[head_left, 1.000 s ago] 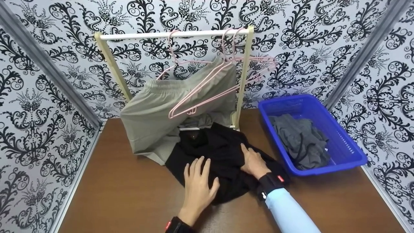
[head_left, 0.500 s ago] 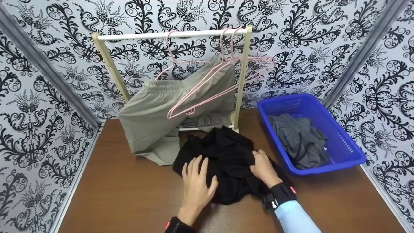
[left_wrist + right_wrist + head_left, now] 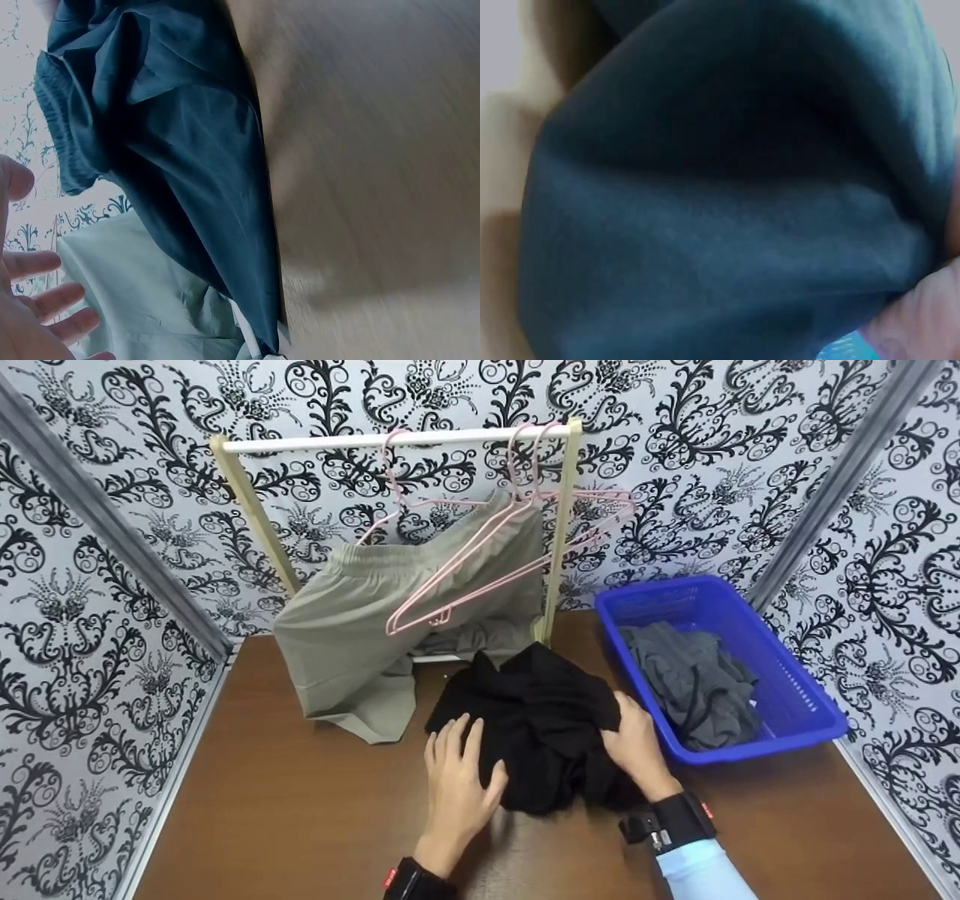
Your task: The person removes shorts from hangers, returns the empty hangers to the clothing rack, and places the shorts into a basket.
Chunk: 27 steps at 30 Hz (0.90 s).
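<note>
Black shorts (image 3: 525, 720) lie bunched on the table, part of them raised on the right side. A gathered elastic waistband (image 3: 64, 124) shows along their edge in the left wrist view. My right hand (image 3: 637, 742) grips the cloth at the right side, thumb and fingers pinching a fold. In the right wrist view that fold of dark cloth (image 3: 727, 240) fills most of the picture. My left hand (image 3: 459, 787) hovers at the near left edge of the shorts, its fingers spread and relaxed, with nothing held.
Behind stands a small clothes rack (image 3: 300, 444) with pink hangers (image 3: 450, 577). Beige shorts (image 3: 360, 622) hang from one, their hem reaching the table (image 3: 300, 810). To the right, a blue basket (image 3: 795, 682) contains a grey garment (image 3: 697, 682).
My right hand has taken hold of the black shorts and moved right, drawing them away from the beige shorts and bunching them up. The left hand has stayed nearly still.
</note>
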Available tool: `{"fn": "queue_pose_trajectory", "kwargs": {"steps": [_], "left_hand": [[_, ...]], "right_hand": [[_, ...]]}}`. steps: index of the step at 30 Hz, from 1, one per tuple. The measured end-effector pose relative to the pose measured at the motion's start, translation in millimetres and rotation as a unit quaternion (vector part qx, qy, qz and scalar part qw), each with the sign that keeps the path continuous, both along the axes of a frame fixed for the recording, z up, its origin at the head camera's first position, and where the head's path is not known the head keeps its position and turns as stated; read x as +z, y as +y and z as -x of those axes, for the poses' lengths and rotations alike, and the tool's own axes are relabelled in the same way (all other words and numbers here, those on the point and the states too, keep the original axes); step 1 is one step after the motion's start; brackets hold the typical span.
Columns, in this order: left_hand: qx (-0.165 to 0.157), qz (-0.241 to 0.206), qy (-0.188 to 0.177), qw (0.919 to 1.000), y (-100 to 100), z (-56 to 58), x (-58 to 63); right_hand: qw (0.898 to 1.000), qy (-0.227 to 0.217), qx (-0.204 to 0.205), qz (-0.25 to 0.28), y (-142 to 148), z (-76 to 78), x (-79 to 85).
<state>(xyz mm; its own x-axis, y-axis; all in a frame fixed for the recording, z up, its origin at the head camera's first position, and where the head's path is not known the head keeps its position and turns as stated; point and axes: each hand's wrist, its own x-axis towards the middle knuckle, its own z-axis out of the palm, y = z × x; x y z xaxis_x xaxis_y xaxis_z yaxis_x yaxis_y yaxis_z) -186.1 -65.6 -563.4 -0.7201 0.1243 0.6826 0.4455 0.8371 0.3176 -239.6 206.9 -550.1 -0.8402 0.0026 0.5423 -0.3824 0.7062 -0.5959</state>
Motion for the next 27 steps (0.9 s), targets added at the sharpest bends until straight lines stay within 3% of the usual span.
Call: {"fn": "queue_pose_trajectory", "kwargs": {"steps": [5,10,27], "left_hand": [[-0.024,-0.022,-0.006,0.9994,3,4.6,2.1],[-0.042,-0.035,-0.030,0.9981,5,9.0,7.4],[-0.069,-0.018,-0.055,0.9960,18,20.7,25.5]], "right_hand": [[0.999,0.015,-0.012,0.028,3,-2.8,12.4],[0.997,0.060,-0.010,0.041,4,-2.7,23.2],[0.984,0.111,-0.074,0.120,22,2.2,80.8]]}}
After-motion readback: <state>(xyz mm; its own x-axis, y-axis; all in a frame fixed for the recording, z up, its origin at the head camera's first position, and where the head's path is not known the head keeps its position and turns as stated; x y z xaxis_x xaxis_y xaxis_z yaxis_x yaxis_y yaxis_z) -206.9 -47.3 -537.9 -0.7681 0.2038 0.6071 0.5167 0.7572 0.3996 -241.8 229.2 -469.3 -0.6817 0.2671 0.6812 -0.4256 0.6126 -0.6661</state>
